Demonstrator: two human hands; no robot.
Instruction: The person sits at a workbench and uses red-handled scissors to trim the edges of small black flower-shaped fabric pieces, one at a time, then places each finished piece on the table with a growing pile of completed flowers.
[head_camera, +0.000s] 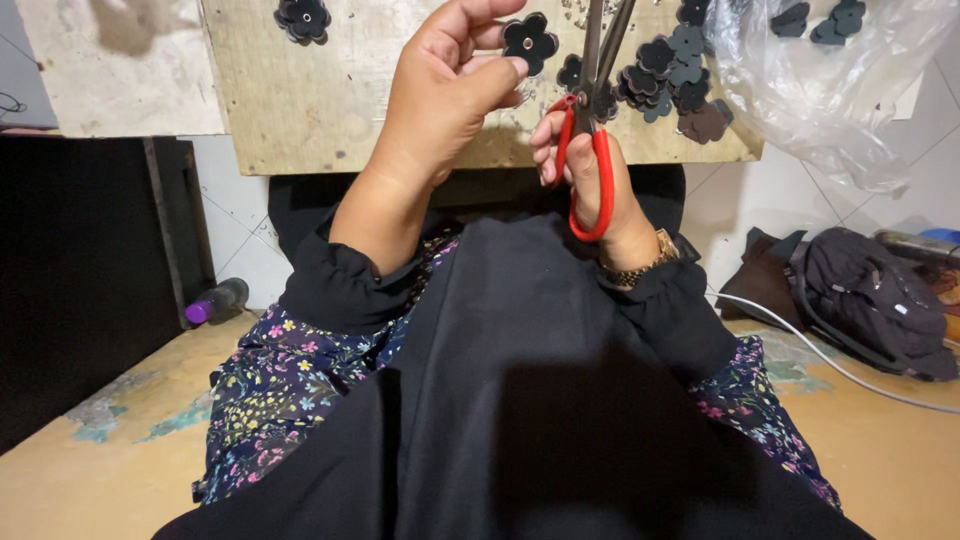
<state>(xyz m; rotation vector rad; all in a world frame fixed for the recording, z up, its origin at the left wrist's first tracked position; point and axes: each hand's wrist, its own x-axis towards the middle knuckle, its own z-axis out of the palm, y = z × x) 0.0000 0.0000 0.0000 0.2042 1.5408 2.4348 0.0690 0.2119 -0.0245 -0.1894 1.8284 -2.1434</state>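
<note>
My left hand (445, 95) pinches a small black flower-shaped piece (529, 40) between thumb and fingertips, held up over the wooden board (320, 100). My right hand (590, 175) grips red-handled scissors (592, 150), fingers through the loops, with the metal blades pointing up and slightly apart just right of the flower. Behind the blades lies a pile of similar dark flower pieces (672, 75) on the board. One more flower piece (303, 18) sits at the board's top left.
A crumpled clear plastic bag (830, 90) hangs over the board's right end. A dark backpack (870, 300) and white cable (830, 365) lie on the floor at right. A purple-capped bottle (215, 300) lies at left beside a black panel (80, 280).
</note>
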